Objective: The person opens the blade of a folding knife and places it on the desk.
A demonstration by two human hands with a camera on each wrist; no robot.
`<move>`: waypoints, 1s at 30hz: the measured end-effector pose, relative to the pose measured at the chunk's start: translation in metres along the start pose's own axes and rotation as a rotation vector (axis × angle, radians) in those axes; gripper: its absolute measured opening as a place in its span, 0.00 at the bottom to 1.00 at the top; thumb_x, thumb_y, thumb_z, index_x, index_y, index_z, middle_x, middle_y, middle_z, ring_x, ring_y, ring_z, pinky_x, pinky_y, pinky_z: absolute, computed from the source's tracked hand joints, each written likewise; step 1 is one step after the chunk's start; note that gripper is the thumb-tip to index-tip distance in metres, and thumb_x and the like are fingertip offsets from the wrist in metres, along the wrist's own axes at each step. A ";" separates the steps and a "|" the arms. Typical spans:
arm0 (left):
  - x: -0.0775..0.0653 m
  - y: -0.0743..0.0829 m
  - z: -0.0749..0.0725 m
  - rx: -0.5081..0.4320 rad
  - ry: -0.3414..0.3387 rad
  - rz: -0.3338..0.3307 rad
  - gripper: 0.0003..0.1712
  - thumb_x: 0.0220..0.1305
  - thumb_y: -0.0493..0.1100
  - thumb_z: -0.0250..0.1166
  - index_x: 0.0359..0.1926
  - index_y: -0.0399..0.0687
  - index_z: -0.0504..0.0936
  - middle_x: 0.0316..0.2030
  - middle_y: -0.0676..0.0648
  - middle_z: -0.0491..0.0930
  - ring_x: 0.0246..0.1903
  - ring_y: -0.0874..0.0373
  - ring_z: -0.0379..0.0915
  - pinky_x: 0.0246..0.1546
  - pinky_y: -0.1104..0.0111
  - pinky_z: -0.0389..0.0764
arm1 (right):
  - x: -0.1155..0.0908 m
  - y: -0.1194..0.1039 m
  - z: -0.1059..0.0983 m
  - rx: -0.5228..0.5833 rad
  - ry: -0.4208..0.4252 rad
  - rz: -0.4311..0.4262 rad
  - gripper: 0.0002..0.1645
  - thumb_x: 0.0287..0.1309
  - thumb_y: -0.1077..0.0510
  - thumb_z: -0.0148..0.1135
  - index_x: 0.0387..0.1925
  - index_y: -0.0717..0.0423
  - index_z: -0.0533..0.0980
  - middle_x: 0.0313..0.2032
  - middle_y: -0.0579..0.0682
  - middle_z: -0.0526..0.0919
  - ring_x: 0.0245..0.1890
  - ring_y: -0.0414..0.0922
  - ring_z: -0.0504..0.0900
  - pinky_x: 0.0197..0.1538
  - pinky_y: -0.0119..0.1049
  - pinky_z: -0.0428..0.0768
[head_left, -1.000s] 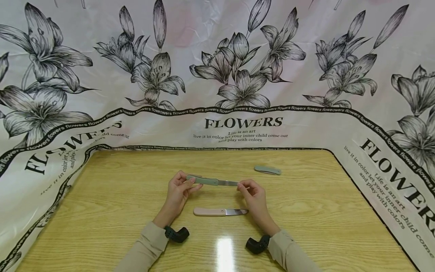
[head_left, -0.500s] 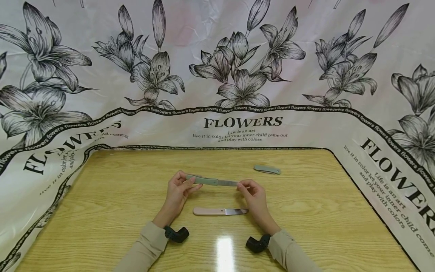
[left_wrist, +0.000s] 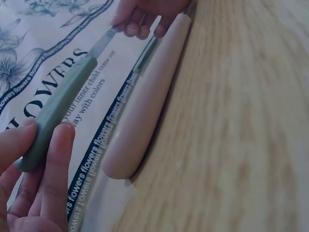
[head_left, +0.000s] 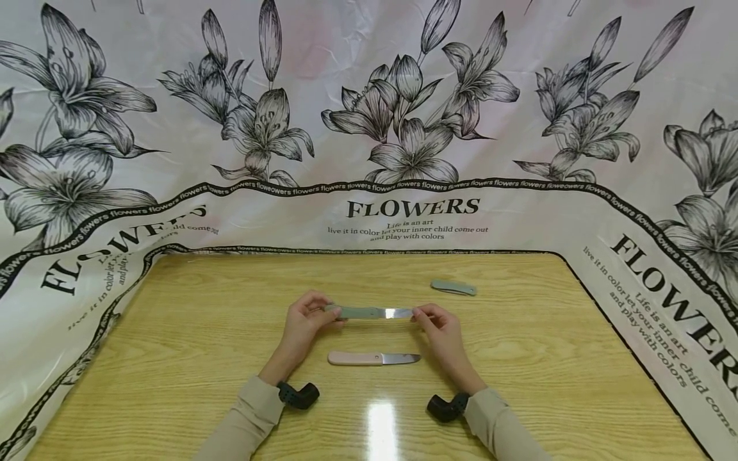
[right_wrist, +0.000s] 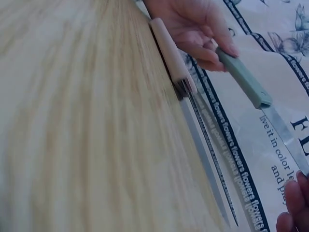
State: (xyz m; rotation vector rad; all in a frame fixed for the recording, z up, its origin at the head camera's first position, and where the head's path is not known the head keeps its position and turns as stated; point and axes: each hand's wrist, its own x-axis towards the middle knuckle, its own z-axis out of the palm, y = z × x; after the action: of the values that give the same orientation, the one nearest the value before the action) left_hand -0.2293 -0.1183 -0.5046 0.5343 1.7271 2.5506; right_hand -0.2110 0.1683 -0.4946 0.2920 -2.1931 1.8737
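Observation:
A folding knife with a green handle (head_left: pixel 359 312) is unfolded and held above the table, roughly level. My left hand (head_left: pixel 305 320) grips the handle's end between thumb and fingers, also seen around the green handle (left_wrist: pixel 63 96) in the left wrist view. At the other end, my right hand (head_left: pixel 444 330) pinches the blade by its tip. Below them, a pink-handled knife (head_left: pixel 354 358) lies unfolded on the table, its blade pointing right. In the right wrist view, the pink handle (right_wrist: pixel 169 50) lies beside the raised green knife (right_wrist: pixel 244 79).
Farther back and to the right, a second green folding knife (head_left: pixel 453 287) lies folded on the wooden table (head_left: pixel 230 288). A flower-printed cloth (head_left: pixel 519 218) rises around the table's back and sides. Black wrist cameras (head_left: pixel 298 396) sit on both wrists.
Over the last half second, both hands have shifted slightly right with the green knife, which now lies more level. Its blade now catches the light. The two knives on the table have not moved.

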 end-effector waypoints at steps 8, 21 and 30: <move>0.001 -0.001 -0.001 0.150 -0.003 -0.066 0.10 0.59 0.28 0.69 0.40 0.26 0.79 0.32 0.34 0.83 0.30 0.47 0.84 0.37 0.55 0.87 | 0.003 0.007 -0.016 -0.095 -0.080 0.014 0.06 0.65 0.66 0.63 0.34 0.66 0.83 0.33 0.61 0.85 0.32 0.56 0.81 0.33 0.26 0.76; -0.001 0.002 -0.006 0.633 -0.012 -0.024 0.03 0.58 0.39 0.74 0.33 0.47 0.87 0.29 0.47 0.83 0.26 0.54 0.74 0.27 0.71 0.76 | 0.005 0.020 -0.026 -0.333 -0.226 -0.221 0.07 0.60 0.65 0.69 0.28 0.51 0.83 0.33 0.45 0.83 0.35 0.40 0.77 0.37 0.31 0.77; -0.004 0.002 -0.006 0.786 -0.038 -0.041 0.04 0.59 0.45 0.75 0.32 0.57 0.86 0.31 0.50 0.74 0.31 0.54 0.68 0.31 0.67 0.74 | 0.006 0.023 -0.026 -0.459 -0.261 -0.361 0.12 0.58 0.65 0.69 0.24 0.49 0.78 0.31 0.42 0.77 0.33 0.41 0.72 0.37 0.34 0.71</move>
State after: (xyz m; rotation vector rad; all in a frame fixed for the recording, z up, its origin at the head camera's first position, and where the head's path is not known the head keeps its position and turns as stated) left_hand -0.2269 -0.1257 -0.5059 0.5285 2.6487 1.7272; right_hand -0.2224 0.1973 -0.5107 0.8111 -2.4507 1.1615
